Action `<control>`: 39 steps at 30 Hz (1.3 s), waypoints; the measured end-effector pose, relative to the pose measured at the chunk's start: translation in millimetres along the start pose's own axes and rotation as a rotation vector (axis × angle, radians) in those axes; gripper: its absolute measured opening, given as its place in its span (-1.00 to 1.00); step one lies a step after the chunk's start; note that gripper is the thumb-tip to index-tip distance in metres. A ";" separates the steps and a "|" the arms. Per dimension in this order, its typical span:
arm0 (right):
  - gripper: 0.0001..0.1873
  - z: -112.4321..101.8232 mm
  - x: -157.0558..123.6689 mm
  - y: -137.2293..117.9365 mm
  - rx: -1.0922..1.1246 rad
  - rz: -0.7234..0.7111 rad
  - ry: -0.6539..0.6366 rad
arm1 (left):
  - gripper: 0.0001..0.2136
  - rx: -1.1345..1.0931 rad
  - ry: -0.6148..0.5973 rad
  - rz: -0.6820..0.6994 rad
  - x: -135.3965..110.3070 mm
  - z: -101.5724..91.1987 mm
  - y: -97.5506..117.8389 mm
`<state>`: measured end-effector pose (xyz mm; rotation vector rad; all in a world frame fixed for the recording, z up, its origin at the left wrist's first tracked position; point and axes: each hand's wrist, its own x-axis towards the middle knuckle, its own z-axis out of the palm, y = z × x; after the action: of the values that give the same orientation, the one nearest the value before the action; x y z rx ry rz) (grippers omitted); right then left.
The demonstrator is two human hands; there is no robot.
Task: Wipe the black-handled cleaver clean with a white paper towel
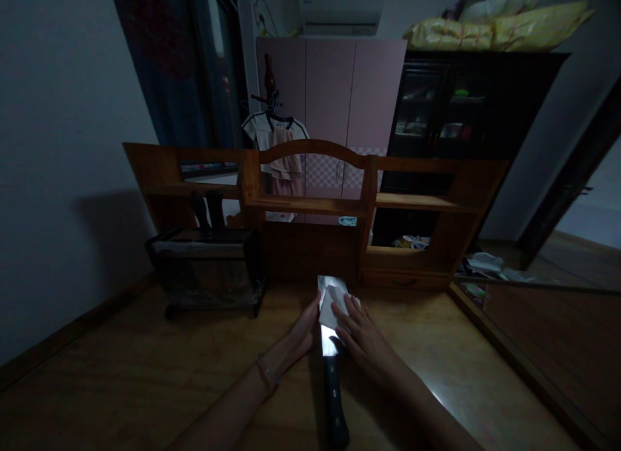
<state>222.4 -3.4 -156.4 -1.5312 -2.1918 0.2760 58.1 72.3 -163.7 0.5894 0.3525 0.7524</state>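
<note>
The knife (328, 342) lies straight ahead of me, its broad blade pointing to 12 o'clock and its black handle (334, 399) running back to 6 o'clock, with neither grip on the handle. I cannot tell whether the blade rests on the surface (145, 386) or is lifted a little above it.

At 9 o'clock from the blade, my left grip (305, 326) touches its left edge; the fingers underneath are hidden, so I cannot tell how far they close. A thin bracelet (266, 371) circles that wrist. At 3 o'clock, my right grip (363, 334) holds a piece of pale paper (328, 307) against the blade, the fingers laid across it. Bare metal shows past the paper, toward 12 and toward 6.

Out at 10 o'clock stands a knife holder (206, 276), well apart from my hands, with black handles (216, 209) sticking up from its top. A wooden shelf (310, 207) spans the far side of the surface at 12 o'clock. Beyond it, also at 12, is a pink wardrobe (330, 88), with clothes (286, 153) hanging just left of that line. A dark cabinet (499, 101) stands at 1 o'clock, yellow bags (528, 32) piled on it. A blue curtain (169, 95) hangs at 11.
</note>
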 end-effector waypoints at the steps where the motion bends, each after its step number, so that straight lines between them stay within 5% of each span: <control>1: -0.43 0.2 -0.1 0.5 -0.011 0.015 -0.009 | -0.51 0.002 0.003 -0.003 -0.1 0.1 -0.3; 17: -0.40 -1.4 -3.6 -3.2 0.029 0.050 -0.056 | -0.52 0.021 0.082 -0.021 -4.5 4.6 0.5; 39: -0.40 -1.8 -4.2 -2.1 0.054 0.017 -0.056 | -0.52 0.027 0.000 -0.024 -0.6 -2.5 -0.6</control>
<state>222.7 -8.2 -155.0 -1.5317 -2.1968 0.3848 56.8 72.4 -166.0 0.6095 0.3702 0.7253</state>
